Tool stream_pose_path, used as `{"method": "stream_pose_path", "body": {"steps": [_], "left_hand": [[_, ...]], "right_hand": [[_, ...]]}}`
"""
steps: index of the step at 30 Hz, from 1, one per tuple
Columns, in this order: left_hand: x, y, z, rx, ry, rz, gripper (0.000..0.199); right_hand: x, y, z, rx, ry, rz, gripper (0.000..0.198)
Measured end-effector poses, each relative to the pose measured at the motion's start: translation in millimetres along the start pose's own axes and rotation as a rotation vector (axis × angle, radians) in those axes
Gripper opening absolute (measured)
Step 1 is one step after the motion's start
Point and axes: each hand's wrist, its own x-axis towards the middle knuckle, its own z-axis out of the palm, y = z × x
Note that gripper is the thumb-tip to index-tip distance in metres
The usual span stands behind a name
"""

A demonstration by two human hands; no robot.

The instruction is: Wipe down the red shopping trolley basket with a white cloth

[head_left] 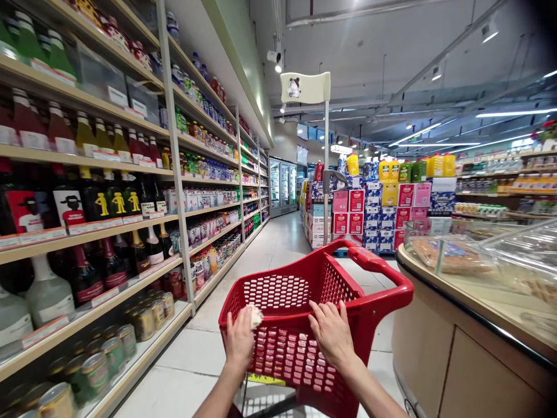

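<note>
A red plastic shopping cart (304,313) with perforated walls stands sideways in front of me, its handle to the right. At the left end of its near rim is my left hand (239,337), closed on a crumpled whitish cloth (256,316) that pokes out past the fingers. Whether it is cloth or tissue is hard to make out. My right hand (331,334) lies over the near rim further right, fingers bent over the edge and gripping the cart. Through the holes, the inside of the cart shows no goods.
Shelves of bottles and cans (126,203) line the left side. A rounded display counter (461,325) with packaged food stands close on the right. Ahead are stacked drink cartons (383,215), a pole with a cream sign (307,88) and glass-door coolers (282,183). Tiled floor (183,354) runs between them.
</note>
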Motion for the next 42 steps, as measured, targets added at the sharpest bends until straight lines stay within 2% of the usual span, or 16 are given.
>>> {"method": "stream_pose_path", "body": {"steps": [4, 7, 10, 12, 15, 18, 20, 23, 25, 30, 32, 34, 36, 38, 40, 42], "left_hand": [[3.4, 42.3, 17.7, -0.058, 0.037, 0.175, 0.063], [-1.3, 22.8, 20.5, -0.016, 0.054, 0.200, 0.065], [-8.2, -22.9, 15.5, 0.111, 0.108, 0.066, 0.063], [-10.4, -34.5, 14.3, 0.149, 0.116, 0.024, 0.060], [-10.4, -9.1, 21.0, 0.140, 0.096, 0.086, 0.062], [-9.1, 18.6, 27.1, 0.058, 0.085, 0.255, 0.063], [-10.2, 11.6, 24.7, 0.054, 0.084, 0.250, 0.063], [-12.6, -22.3, 15.6, 0.128, 0.093, 0.058, 0.063], [-12.5, -31.7, 12.9, 0.154, 0.086, -0.008, 0.063], [-10.1, 13.9, 24.2, 0.051, 0.058, 0.231, 0.072], [-10.6, 16.4, 24.6, 0.019, 0.047, 0.265, 0.071], [-12.6, -2.6, 19.6, 0.044, 0.036, 0.153, 0.070], [-14.3, -27.4, 12.4, 0.107, 0.045, -0.059, 0.065], [-13.9, -37.3, 7.9, 0.140, 0.029, -0.149, 0.062], [-12.1, -25.2, 8.2, 0.125, 0.003, -0.082, 0.064], [-9.7, -3.0, 11.0, 0.074, -0.012, 0.080, 0.069]], "right_hand": [[-3.3, 0.6, 5.0, -0.008, 0.039, -0.023, 0.035], [-5.4, 4.7, 7.3, 0.017, 0.072, -0.040, 0.035], [-5.8, 3.0, 7.1, 0.039, 0.099, -0.032, 0.034], [-6.0, -0.1, 6.9, 0.038, 0.106, -0.011, 0.033], [-8.1, -1.8, 8.0, 0.035, 0.113, 0.004, 0.032], [-11.8, 2.0, 10.5, 0.037, 0.127, -0.021, 0.032], [-13.5, 4.7, 11.9, 0.044, 0.135, -0.040, 0.032], [-13.5, 4.6, 12.7, 0.044, 0.133, -0.043, 0.031], [-12.2, 2.4, 12.3, 0.031, 0.124, -0.019, 0.031], [-12.2, 2.1, 11.2, 0.029, 0.112, -0.017, 0.032], [-13.5, 4.8, 11.8, 0.033, 0.120, -0.045, 0.032], [-14.5, 6.7, 13.2, 0.035, 0.128, -0.066, 0.031], [-14.6, 6.6, 15.0, 0.036, 0.132, -0.063, 0.031], [-14.3, 5.1, 16.4, 0.035, 0.133, -0.040, 0.031], [-14.0, 3.8, 16.8, 0.029, 0.128, -0.021, 0.030], [-13.8, 4.7, 15.8, 0.020, 0.115, -0.027, 0.030]]}}
